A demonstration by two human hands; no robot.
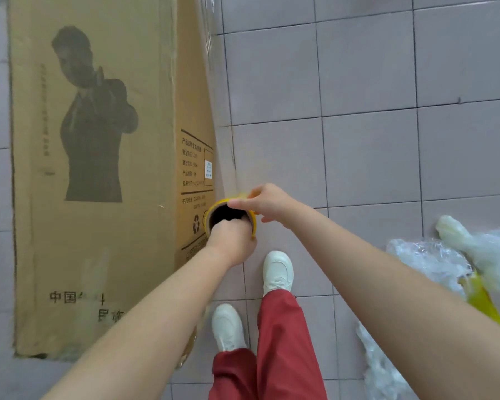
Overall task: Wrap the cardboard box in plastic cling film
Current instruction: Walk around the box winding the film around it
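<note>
Pale lilac-grey floor tiles (373,82) with dark grout fill the head view, and on them the cardboard box (98,226) takes up the left half of the frame. Its long axis runs from the near bottom edge away toward the top of the frame. The broad face, printed with a dark figure, is turned toward the camera. A narrow side face with printed text and a recycling mark is turned toward the person on the right. Just beside that narrow face, at about its middle, is the roll of cling film (214,210), its yellow-rimmed open core end facing the camera. The left hand (231,241) has its fingers pushed down inside the core, so they are hidden and only the knuckles and wrist show. The right hand (267,202) grips the far rim of the roll, thumb laid over the edge and fingers curled behind it. From the roll a clear stretched sheet of film (217,90) runs along the box's right edge up to the top of the frame. Near the roll, two white shoes (277,272) and red trousers (283,342) stand close to the box's side. Well apart at the right edge lies a heap of crumpled plastic (430,261) with a yellow piece (482,298) in it.
</note>
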